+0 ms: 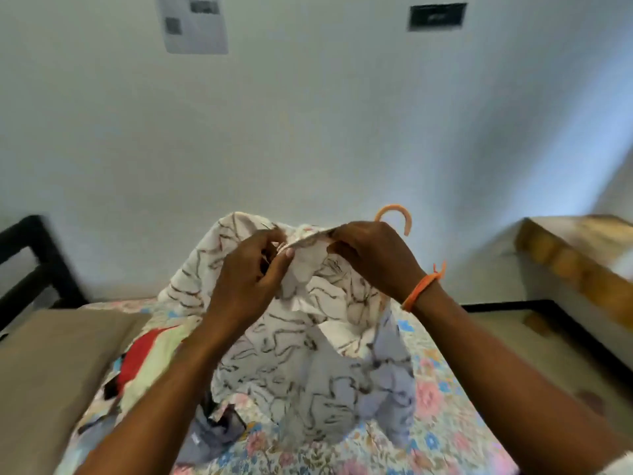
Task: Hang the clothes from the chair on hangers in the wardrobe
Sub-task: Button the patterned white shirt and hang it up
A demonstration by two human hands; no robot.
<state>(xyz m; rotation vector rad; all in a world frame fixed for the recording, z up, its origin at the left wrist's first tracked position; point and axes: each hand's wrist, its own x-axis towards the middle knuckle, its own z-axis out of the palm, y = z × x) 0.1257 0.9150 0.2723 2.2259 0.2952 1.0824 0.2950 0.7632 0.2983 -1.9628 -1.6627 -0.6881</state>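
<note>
A white shirt with dark squiggly lines (294, 341) hangs in the air over the bed, held up by both hands at its collar. My left hand (250, 272) pinches the collar fabric on the left. My right hand (373, 258) grips the collar on the right. An orange hanger hook (397, 216) sticks up just behind my right hand; the hanger's body is hidden inside the shirt. More clothes lie on the bed to the left: a red and pale yellow garment (150, 358) and a grey piece (212, 437).
A floral bedsheet (435, 399) covers the bed beneath the shirt. A tan cushion (44, 375) lies at left beside a black metal frame (41, 258). A wooden ledge (575, 258) stands at right. A white wall (308, 114) is straight ahead.
</note>
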